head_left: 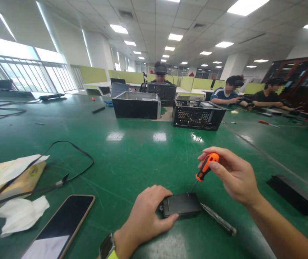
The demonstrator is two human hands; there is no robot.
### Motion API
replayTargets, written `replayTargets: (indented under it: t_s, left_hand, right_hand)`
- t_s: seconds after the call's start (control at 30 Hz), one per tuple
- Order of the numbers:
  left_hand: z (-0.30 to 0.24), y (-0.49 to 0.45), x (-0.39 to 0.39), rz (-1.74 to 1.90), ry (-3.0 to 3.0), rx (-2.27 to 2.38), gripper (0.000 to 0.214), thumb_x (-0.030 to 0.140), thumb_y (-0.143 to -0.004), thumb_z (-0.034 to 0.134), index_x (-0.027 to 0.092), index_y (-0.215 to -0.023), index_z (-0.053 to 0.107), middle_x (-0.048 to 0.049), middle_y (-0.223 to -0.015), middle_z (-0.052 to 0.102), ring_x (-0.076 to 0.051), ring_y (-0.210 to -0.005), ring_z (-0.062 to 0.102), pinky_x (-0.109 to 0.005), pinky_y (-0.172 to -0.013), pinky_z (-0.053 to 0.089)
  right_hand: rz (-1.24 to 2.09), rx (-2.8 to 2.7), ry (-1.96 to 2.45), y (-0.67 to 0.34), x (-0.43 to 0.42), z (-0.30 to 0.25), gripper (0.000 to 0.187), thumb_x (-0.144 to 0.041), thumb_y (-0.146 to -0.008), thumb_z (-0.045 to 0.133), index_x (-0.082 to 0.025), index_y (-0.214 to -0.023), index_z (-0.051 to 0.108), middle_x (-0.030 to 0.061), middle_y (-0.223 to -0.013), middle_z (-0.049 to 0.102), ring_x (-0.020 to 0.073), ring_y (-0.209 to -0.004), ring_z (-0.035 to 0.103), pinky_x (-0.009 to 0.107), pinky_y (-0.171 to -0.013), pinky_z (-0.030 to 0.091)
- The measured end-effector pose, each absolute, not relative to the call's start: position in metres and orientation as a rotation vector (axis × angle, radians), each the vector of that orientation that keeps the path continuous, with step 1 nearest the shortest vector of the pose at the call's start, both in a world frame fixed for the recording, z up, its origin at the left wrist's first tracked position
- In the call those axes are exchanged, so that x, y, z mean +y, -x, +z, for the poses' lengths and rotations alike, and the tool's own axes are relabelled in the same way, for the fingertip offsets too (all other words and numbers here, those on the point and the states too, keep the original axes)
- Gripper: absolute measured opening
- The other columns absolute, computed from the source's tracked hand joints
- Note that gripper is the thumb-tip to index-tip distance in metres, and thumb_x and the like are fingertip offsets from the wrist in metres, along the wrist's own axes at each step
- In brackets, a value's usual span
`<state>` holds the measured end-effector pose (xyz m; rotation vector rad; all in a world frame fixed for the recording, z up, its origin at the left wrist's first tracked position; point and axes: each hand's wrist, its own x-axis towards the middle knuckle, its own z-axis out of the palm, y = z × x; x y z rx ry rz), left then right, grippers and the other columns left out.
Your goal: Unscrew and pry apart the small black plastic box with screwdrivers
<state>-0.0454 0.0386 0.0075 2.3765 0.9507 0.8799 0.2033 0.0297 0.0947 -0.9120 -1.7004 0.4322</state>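
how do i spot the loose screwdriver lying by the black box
On the green table, find the small black box near the bottom of the view. The loose screwdriver lies beside its right end, slanting toward the lower right. Unlike the orange-and-black screwdriver tilted above the box, it looks clear and greyish.

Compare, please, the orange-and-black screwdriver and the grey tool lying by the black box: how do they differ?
The screwdriver is held in the right hand; the grey tool lies on the green table. The screwdriver is tilted upward, while the grey tool lies flat. The screwdriver's handle is bright orange and black; the grey tool looks dull. Both are near the black box.
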Motion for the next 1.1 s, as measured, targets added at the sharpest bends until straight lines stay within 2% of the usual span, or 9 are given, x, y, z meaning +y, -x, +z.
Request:
replayTargets:
  t_s: [0.57, 0.77, 0.83, 0.93, 1.0, 1.1]
  left_hand:
    - [0.009, 0.045, 0.038, 0.898, -2.371, 0.934, 0.032, 0.025, -0.071, 0.073, 0.02, -0.101, 0.063, -0.0049, -0.094, 0.069, -0.025, -0.085, 0.064, -0.037, -0.076, 0.051]
    - [0.006, 0.045, 0.038, 0.895, -2.373, 0.939, 0.034, 0.027, -0.071, 0.073, 0.021, -0.103, 0.063, -0.0055, -0.097, 0.069, -0.025, -0.087, 0.064, -0.036, -0.078, 0.051]
    - [0.007, 0.045, 0.038, 0.892, -2.376, 0.941, 0.033, 0.026, -0.071, 0.073, 0.021, -0.102, 0.063, -0.0054, -0.096, 0.069, -0.025, -0.086, 0.064, -0.036, -0.077, 0.052]
    - [0.009, 0.045, 0.038, 0.898, -2.377, 0.937, 0.031, 0.027, -0.072, 0.072, 0.021, -0.1, 0.063, -0.0051, -0.094, 0.069, -0.024, -0.085, 0.064, -0.035, -0.076, 0.052]
    - [0.009, 0.044, 0.038, 0.898, -2.375, 0.941, 0.03, 0.027, -0.072, 0.071, 0.021, -0.1, 0.063, -0.005, -0.094, 0.069, -0.024, -0.085, 0.064, -0.035, -0.076, 0.052]
    - [0.009, 0.045, 0.038, 0.894, -2.375, 0.941, 0.031, 0.027, -0.072, 0.072, 0.021, -0.1, 0.063, -0.005, -0.094, 0.069, -0.024, -0.086, 0.064, -0.035, -0.076, 0.052]
  right_hand:
    - [0.462, -1.714, 0.921, -0.204, 0.029, 0.094, 0.023, -0.023, -0.093, 0.06, -0.03, -0.114, 0.065, 0.0002, -0.096, 0.072, 0.013, -0.08, 0.07, 0.023, -0.071, 0.06]
    - [0.483, -1.893, 0.982, -0.212, 0.023, 0.112, 0.035, -0.022, -0.094, 0.056, -0.033, -0.127, 0.061, 0.0011, -0.109, 0.071, 0.0149, -0.095, 0.068, 0.025, -0.079, 0.057]
    - [0.449, -1.956, 0.964, -0.213, 0.021, 0.118, 0.033, -0.023, -0.092, 0.06, -0.032, -0.124, 0.064, 0.0012, -0.103, 0.073, 0.0155, -0.089, 0.069, 0.026, -0.075, 0.057]
    - [0.136, -1.919, 0.985, -0.209, 0.021, 0.12, 0.018, -0.028, -0.078, 0.077, -0.025, -0.096, 0.073, -0.001, -0.073, 0.068, 0.0135, -0.064, 0.062, 0.025, -0.06, 0.051]
    - [-0.022, -1.852, 1.018, -0.205, 0.02, 0.118, 0.018, -0.029, -0.071, 0.083, -0.023, -0.085, 0.073, -0.0025, -0.063, 0.062, 0.0127, -0.056, 0.057, 0.026, -0.054, 0.048]
    - [0.12, -1.827, 1.059, -0.201, 0.02, 0.116, 0.025, -0.029, -0.08, 0.074, -0.024, -0.105, 0.072, 0.0012, -0.08, 0.073, 0.0157, -0.065, 0.067, 0.028, -0.06, 0.055]
